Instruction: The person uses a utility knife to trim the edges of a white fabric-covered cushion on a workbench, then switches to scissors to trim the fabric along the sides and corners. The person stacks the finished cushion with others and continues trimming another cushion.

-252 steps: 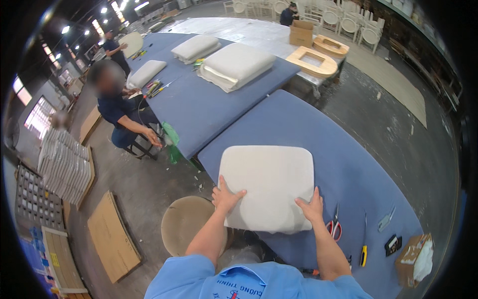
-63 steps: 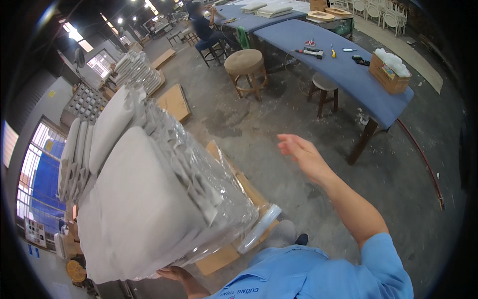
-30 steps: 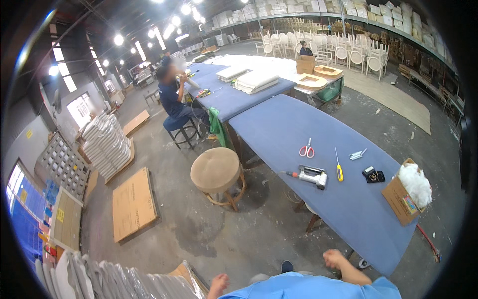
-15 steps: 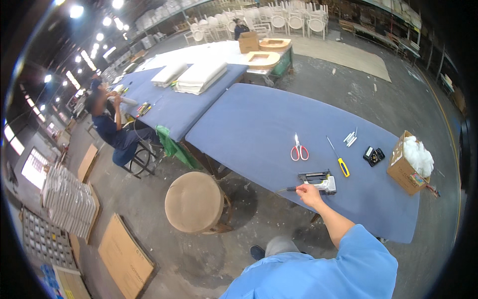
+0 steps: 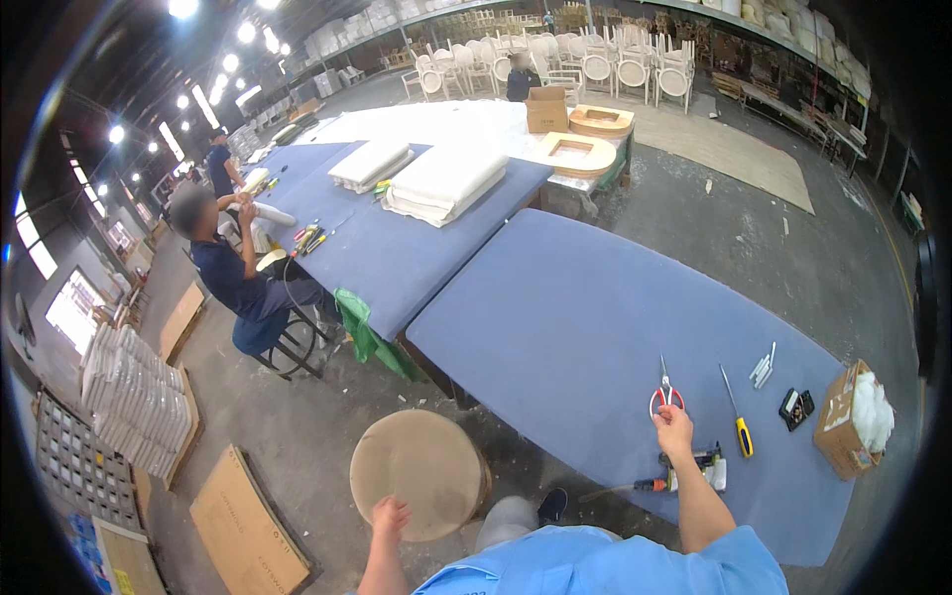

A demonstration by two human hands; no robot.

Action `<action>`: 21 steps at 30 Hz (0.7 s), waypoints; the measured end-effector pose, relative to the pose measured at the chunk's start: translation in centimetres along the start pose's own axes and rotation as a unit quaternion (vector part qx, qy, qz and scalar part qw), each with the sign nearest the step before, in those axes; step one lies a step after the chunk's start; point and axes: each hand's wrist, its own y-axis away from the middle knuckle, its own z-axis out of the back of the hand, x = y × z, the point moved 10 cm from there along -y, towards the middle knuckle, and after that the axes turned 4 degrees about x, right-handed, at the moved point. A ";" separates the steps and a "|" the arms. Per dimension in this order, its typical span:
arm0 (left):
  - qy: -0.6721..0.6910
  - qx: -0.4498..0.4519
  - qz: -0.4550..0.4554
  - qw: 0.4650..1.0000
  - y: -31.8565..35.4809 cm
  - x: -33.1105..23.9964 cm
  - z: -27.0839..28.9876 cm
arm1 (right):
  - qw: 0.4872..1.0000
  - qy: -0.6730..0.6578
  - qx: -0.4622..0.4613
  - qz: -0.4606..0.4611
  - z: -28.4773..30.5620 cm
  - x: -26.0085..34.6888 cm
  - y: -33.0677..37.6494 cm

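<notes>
My right hand reaches onto the blue padded table and touches the red handles of a pair of scissors; I cannot see a closed grip on them. Just below that hand lies a power tool near the table's front edge. A yellow-handled screwdriver lies to the right of the scissors. My left hand hangs low with fingers apart, at the near rim of a round tan stool, holding nothing.
A cardboard box with white stuffing and a small black object sit at the table's right end. A seated person works at the far blue table with white cushions. Stacked cushions and boards are on the floor at left.
My view has swung from the cushion stack back to the blue table. My right hand has moved from the power tool up to the scissors, and my left hand has come into view by the stool.
</notes>
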 end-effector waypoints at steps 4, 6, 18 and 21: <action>-0.032 0.158 -0.011 0.987 -2.4 -4.2 -13.2 | 0.993 0.103 -0.052 0.007 -1.1 0.9 -4.6; -0.064 0.215 -0.025 0.974 -3.7 -7.2 -19.0 | 0.992 0.104 -0.062 -0.041 -1.9 -0.9 -5.7; -0.395 0.101 -0.426 0.808 -27.1 -49.6 -44.3 | 0.936 0.050 -0.278 -0.208 -2.8 -2.6 -5.7; -0.452 0.004 -0.445 0.773 -33.6 -57.4 -49.0 | 0.929 0.117 -0.290 -0.198 -4.1 -1.5 -6.5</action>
